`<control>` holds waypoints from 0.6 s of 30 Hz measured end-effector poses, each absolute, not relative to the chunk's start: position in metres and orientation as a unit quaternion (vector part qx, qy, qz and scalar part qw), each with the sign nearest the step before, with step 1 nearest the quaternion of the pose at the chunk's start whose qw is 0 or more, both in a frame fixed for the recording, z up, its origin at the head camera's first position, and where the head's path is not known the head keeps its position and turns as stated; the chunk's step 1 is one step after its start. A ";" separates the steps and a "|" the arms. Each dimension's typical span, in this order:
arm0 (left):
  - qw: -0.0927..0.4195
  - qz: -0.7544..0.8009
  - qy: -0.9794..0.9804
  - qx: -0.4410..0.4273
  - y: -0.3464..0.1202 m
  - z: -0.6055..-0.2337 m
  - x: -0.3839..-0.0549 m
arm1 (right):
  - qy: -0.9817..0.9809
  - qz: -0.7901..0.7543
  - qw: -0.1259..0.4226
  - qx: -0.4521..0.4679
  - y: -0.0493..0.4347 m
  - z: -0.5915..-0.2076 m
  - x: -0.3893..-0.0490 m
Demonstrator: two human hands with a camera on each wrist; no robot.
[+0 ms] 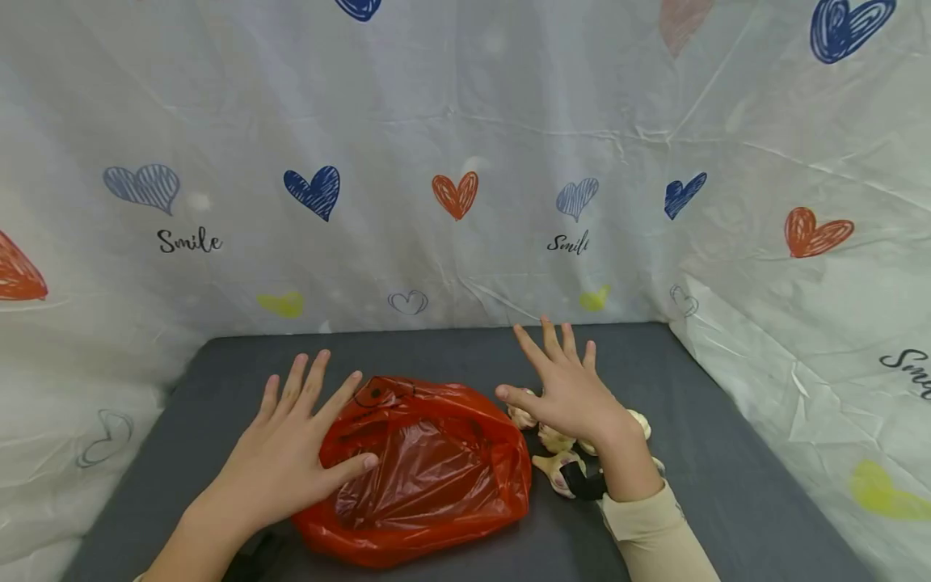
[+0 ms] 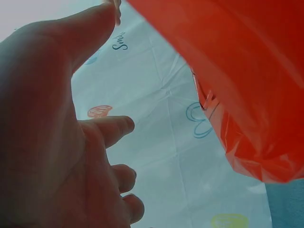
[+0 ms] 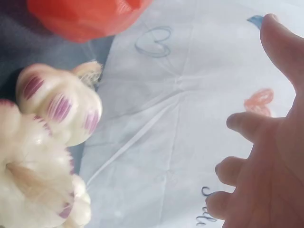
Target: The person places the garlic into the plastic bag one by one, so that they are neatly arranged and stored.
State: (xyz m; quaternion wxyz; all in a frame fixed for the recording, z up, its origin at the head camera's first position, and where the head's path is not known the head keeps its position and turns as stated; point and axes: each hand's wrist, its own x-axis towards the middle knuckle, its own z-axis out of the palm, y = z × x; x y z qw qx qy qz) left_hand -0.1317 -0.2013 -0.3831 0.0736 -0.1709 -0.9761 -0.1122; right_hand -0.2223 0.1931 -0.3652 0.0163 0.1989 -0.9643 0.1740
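Observation:
A red plastic bag (image 1: 429, 477) lies on the dark table with its mouth spread wide and facing up. My left hand (image 1: 291, 453) hovers at the bag's left side with fingers spread, holding nothing; in the left wrist view the bag (image 2: 247, 85) stands apart from the fingers. Over several garlic bulbs (image 1: 556, 473) to the right of the bag is my right hand (image 1: 570, 396), its fingers spread too and nothing in its grasp. Purple-streaked garlic bulbs (image 3: 59, 104) show close up in the right wrist view; some are partly hidden behind the right hand and wrist in the head view.
A dark grey cloth covers the table (image 1: 727, 485). Behind it and along both sides hangs a white curtain (image 1: 502, 137) printed with hearts and the word "Smile". A black strap (image 1: 582, 481) is around the right wrist, close to the garlic.

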 end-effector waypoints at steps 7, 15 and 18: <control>0.046 -0.132 -0.976 -0.169 -0.203 -0.386 -0.133 | -0.957 0.210 -0.018 0.198 0.198 -0.372 -0.229; 0.016 -0.153 -0.975 -0.162 -0.215 -0.393 -0.130 | -0.942 0.254 -0.062 0.210 0.201 -0.377 -0.236; 0.001 -0.155 -0.976 -0.155 -0.220 -0.397 -0.127 | -0.937 0.269 -0.077 0.212 0.203 -0.378 -0.239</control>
